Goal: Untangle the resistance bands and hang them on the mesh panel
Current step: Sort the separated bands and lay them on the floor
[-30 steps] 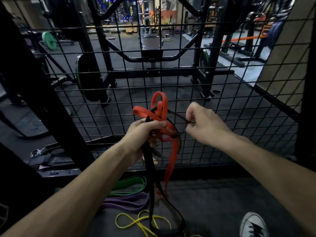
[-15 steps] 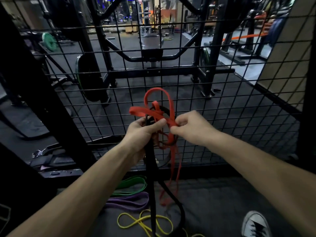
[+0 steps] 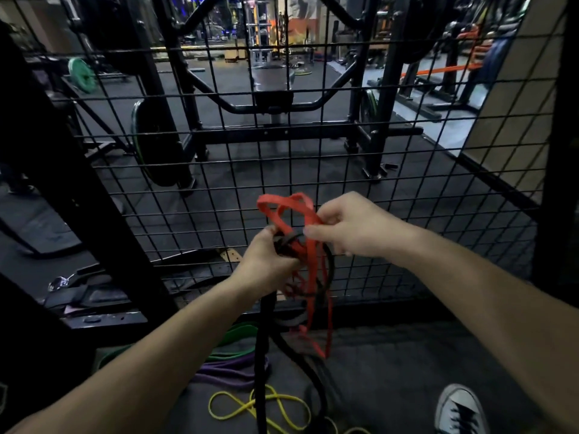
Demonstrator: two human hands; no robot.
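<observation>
A red resistance band [image 3: 311, 277] and a black resistance band [image 3: 261, 355] are knotted together in front of the black mesh panel [image 3: 407, 170]. My left hand [image 3: 264, 266] grips the tangle where the two bands cross. My right hand [image 3: 351, 227] pinches a red strand just to the right of the knot. Red loops stick up above both hands, and red and black lengths hang down toward the floor.
On the floor below lie a green band [image 3: 238, 338], a purple band [image 3: 228, 371] and a thin yellow band [image 3: 260, 408]. A white sneaker [image 3: 459, 408] stands at the bottom right. Behind the mesh are a black rack and weight plates.
My right hand has come back from the right to the knot and now pinches the red strand. The red loops have dropped lower and flattened, and the hanging red lengths have shifted.
</observation>
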